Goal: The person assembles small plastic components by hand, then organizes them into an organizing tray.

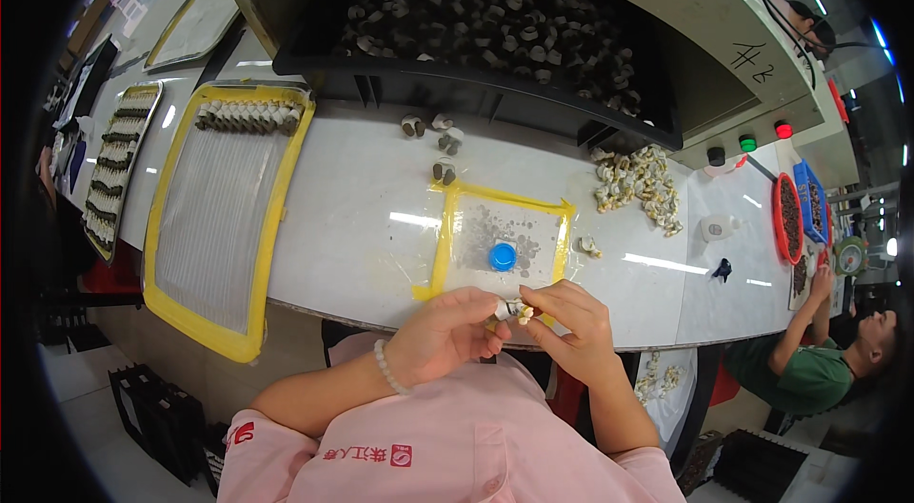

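My left hand point(455, 327) pinches a small white piece with dark and yellow parts point(512, 310) between thumb and fingers, just over the near table edge. From the other side, the thumb and forefinger of my right hand point(576, 327) close on its yellowish end. What exactly the piece is, I cannot make out. Just beyond my hands, a blue round cap point(503, 256) sits on a white sheet point(466, 276) edged with yellow tape and spotted grey. One loose white-and-yellow piece point(589, 247) lies right of the sheet.
Several grey-and-white pieces point(443, 170) stand behind the sheet; a white-and-yellow heap point(640, 184) lies at right. A black bin of similar pieces point(495, 27) sits in a machine housing point(762, 108). Left is a yellow-edged tray point(217, 236); far right, a person in green point(809, 370).
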`<state>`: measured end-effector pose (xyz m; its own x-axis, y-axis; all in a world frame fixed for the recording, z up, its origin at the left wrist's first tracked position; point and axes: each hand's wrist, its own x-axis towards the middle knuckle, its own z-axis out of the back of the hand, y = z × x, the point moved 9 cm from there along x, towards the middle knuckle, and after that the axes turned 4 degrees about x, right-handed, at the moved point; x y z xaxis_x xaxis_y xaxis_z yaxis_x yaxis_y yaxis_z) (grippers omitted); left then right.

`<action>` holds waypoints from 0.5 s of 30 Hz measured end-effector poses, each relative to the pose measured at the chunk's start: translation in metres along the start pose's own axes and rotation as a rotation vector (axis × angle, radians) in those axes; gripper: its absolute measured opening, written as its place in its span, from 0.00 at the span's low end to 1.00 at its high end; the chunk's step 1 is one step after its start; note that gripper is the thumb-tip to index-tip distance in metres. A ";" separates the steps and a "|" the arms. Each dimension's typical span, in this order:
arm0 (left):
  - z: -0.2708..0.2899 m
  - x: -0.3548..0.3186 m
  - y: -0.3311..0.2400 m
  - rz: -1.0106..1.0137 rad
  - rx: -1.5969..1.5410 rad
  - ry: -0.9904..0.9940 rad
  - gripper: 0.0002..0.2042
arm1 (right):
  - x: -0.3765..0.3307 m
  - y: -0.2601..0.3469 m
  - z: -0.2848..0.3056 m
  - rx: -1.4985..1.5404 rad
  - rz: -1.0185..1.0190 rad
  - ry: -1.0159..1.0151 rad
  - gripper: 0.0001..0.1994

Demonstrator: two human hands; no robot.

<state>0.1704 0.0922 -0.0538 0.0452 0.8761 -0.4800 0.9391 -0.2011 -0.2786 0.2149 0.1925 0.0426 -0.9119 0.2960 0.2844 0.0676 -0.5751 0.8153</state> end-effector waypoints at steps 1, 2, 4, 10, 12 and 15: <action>0.000 0.000 0.000 0.002 0.002 0.001 0.08 | 0.000 0.001 0.001 0.004 0.009 -0.001 0.17; 0.000 0.000 0.001 0.002 0.001 0.001 0.08 | 0.000 0.001 0.002 0.008 0.017 -0.002 0.17; 0.001 0.000 0.002 0.008 0.006 -0.005 0.08 | -0.002 0.001 0.001 -0.006 0.022 0.009 0.16; 0.001 0.002 0.002 -0.006 0.006 0.032 0.07 | 0.000 0.005 -0.003 -0.069 0.080 0.037 0.16; 0.002 0.003 0.000 -0.010 0.008 0.037 0.07 | 0.003 0.007 -0.003 -0.080 0.099 0.039 0.16; 0.004 0.002 0.001 -0.030 -0.005 0.031 0.06 | 0.002 0.008 -0.005 -0.077 0.114 0.041 0.16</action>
<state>0.1702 0.0922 -0.0579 0.0271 0.8948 -0.4456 0.9418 -0.1723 -0.2888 0.2114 0.1848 0.0473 -0.9158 0.1951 0.3511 0.1419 -0.6606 0.7372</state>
